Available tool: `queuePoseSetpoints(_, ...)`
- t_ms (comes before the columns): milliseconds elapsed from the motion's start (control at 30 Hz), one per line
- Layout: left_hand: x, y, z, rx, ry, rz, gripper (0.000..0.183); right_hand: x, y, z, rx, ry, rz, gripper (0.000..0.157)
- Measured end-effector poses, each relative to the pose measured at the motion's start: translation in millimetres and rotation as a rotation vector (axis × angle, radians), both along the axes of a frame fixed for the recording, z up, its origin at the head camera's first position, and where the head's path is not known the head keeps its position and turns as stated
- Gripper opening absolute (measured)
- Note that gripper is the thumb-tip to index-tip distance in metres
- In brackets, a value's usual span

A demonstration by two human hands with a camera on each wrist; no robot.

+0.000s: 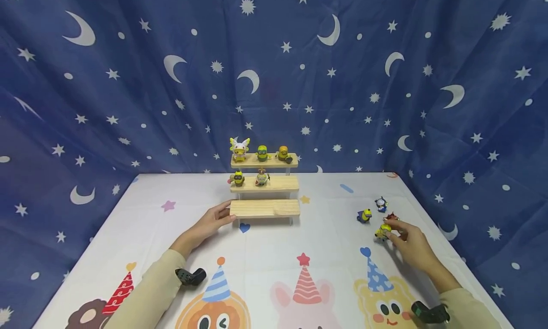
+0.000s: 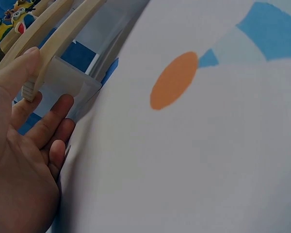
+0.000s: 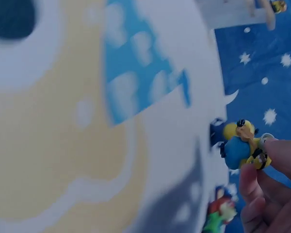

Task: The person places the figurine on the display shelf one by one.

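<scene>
A three-step wooden display stand [image 1: 264,208] with clear supports stands at the middle of the table. My left hand [image 1: 210,224] grips the left end of its bottom step, thumb above and a finger beneath in the left wrist view. Over at the right, my right hand [image 1: 413,245] pinches a small yellow-and-blue minion figurine [image 3: 237,153] between thumb and fingers. Close by are a purple-and-yellow figurine [image 1: 364,216], a blue-and-white one [image 1: 381,204] and a reddish one [image 1: 391,216], partly hidden behind the hand.
On the top step sit a white-and-yellow figurine [image 1: 239,150] and two minion figurines. The middle step bears a minion figurine [image 1: 238,178] and a pale figurine [image 1: 262,177]. A white cloth [image 1: 325,238] with cartoon prints covers the table. A blue starry curtain [image 1: 274,95] hangs behind and at both sides.
</scene>
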State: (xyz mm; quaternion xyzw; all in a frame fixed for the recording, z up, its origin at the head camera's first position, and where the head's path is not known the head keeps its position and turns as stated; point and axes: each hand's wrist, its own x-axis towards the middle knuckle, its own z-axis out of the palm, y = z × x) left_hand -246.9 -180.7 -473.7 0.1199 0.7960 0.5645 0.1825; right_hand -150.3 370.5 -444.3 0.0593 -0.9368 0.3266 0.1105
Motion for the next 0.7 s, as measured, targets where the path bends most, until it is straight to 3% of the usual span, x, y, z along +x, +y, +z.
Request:
queuePoseSetpoints(233, -2.1, 0.4, -1.2, -0.011, -0.008, 0.016, 0.080, -10.6, -15.4, 17.5, -0.107, 0.078, 0.154, 0.033)
queuePoseSetpoints(700, -2.5, 0.5, 0.3, -0.016, -0.028, 0.026, 0.080, -39.2, -63.4, 49.7, -0.179, -0.027, 0.245, 0.035)
